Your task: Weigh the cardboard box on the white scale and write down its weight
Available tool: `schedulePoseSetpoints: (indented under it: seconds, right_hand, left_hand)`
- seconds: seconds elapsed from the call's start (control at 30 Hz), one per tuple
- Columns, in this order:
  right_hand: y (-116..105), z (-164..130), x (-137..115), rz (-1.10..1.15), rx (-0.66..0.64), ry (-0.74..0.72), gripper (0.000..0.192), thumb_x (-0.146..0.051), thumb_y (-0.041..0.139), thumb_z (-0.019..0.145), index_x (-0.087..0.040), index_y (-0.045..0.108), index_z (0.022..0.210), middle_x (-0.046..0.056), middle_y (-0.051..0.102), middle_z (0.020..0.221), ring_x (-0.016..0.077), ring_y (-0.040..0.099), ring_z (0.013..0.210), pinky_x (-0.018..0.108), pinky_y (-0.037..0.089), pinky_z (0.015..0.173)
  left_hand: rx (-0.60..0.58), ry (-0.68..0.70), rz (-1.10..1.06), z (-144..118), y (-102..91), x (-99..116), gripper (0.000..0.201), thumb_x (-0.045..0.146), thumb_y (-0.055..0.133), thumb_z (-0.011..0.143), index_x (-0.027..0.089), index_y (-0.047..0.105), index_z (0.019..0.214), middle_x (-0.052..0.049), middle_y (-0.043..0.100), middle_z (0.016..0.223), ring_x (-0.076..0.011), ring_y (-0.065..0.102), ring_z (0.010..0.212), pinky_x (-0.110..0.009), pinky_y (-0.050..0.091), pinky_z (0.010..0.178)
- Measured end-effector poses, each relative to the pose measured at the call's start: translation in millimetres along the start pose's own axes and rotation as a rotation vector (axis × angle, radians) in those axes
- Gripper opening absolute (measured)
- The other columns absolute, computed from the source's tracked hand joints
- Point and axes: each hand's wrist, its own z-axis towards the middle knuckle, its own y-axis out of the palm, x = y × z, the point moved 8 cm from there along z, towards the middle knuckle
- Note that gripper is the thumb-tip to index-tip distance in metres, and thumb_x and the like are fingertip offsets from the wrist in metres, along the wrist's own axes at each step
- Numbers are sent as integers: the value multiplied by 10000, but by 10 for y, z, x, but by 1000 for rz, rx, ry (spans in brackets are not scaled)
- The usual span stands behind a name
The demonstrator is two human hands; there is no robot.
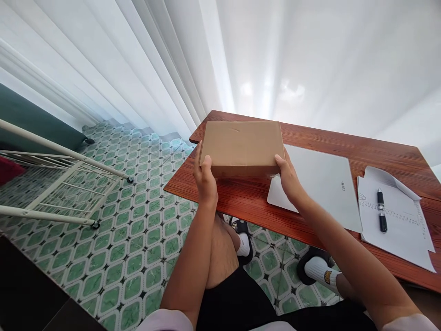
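**A:** so where's the cardboard box sitting?

**B:** on the near-left corner of the wooden table, closed, flat. Both hands grip it by the ends: left hand wraps the left end, thumb on top, and right hand clamps the right end the same way.

**A:** anything next to it?

**B:** a white laptop, shut, just right of the box, under the right wrist. Further right, a black pen lies on some papers.
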Motion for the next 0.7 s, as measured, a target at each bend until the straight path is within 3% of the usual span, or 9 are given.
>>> schedulePoseSetpoints:
  seconds: [0.27,0.47,0.7]
  right_hand:
    - [-427,-142,-103,-22,30,-13,600,-499,416,999,-334,374,1575,-34,393,1626,288,297,1534,526,230,1294]
    - [-872,-327,-143,-25,77,12,589,-464,422,1004,-340,376,1578,-38,415,1608,280,265,1551,521,224,1301]
    - [-1414,-576,-67,-14,171,39,577,-463,465,1013,-355,392,1575,-22,490,1555,293,342,1518,532,290,1280]
  left_hand:
    - [-67,18,33,-149,340,172,480,342,505,976,221,592,1433,-22,509,1533,-204,416,1465,-297,362,1213]
    - [-159,10,12,-299,744,314,461,372,519,985,224,607,1413,-17,483,1555,-219,399,1477,-297,348,1223]
    - [-251,8,-7,-522,1233,402,447,343,508,991,202,621,1400,-21,547,1498,-204,409,1475,-280,368,1215]
